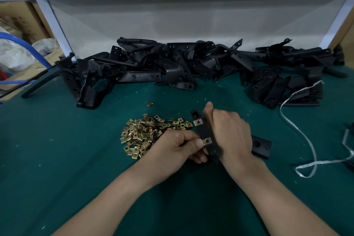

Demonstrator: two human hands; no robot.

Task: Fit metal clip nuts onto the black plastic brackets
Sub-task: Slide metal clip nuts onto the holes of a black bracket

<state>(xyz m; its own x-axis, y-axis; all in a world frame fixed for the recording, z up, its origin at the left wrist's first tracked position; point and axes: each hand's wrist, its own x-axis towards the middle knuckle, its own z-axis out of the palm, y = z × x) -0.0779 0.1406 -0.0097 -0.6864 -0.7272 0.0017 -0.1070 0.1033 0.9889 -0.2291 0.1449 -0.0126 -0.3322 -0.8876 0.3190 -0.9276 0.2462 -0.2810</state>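
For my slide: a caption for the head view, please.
Left hand and right hand hold a black bracket bearing two clip nuts, beside the nut pile.

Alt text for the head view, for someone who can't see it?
Two hands work a black bracket over a green mat: the right hand grips it, the left hand pinches a clip nut at its near end; a second clip nut sits farther up. Loose nuts lie heaped left, a bracket pile behind.

- Black bracket (203, 132): flat strip, tilted, two fitted clip nuts (198, 121) on left edge
- Loose clip nuts (141, 134): brass heap just left
- Spare brackets (172, 63): piled behind
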